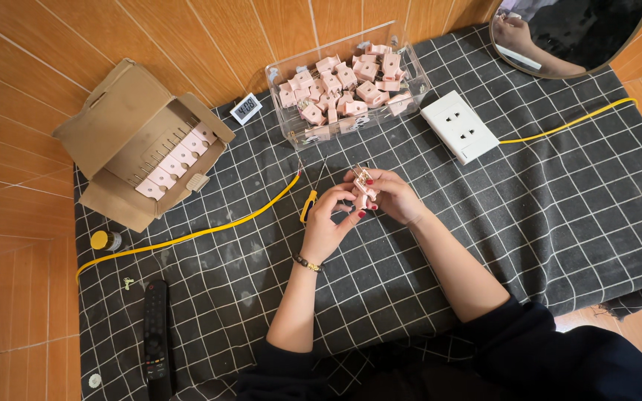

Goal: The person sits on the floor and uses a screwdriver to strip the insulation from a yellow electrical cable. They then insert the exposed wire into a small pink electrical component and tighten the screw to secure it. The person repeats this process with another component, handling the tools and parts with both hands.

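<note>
Far left: an open cardboard box point(143, 145) is laid on the checked cloth point(559, 223), with a row of pink plastic parts slotted inside. A small yellow-capped bottle point(104, 240) and a black remote control point(156, 334) are seen below it. A yellow cable point(209, 229) is run across the cloth toward centre. A small digital display point(246, 108) is set just beside the box.

Centre: a yellow-handled screwdriver point(308, 202) is lying on the cloth, touching or just beside the left hand point(326, 223). The left hand is closed, fingertips pinching the lower side of a small pink plug piece point(365, 186). The piece is held up off the cloth, between both hands, metal prongs showing at the top. The right hand point(394, 194) is wrapped around its other side, gripping it too.

Handling, as judged: the piece is probably light, rigid moulded plastic, small and somewhat slick. The body is best taken by its flat sides with fingertips; the thin prongs could likely be bent if used as a hold.

Behind: a clear plastic tray point(280, 111) is filled with more pink pieces. Right: a white socket plate point(458, 126) is wired to a second yellow lead. Top right: a round mirror point(570, 37) is partly in view.
</note>
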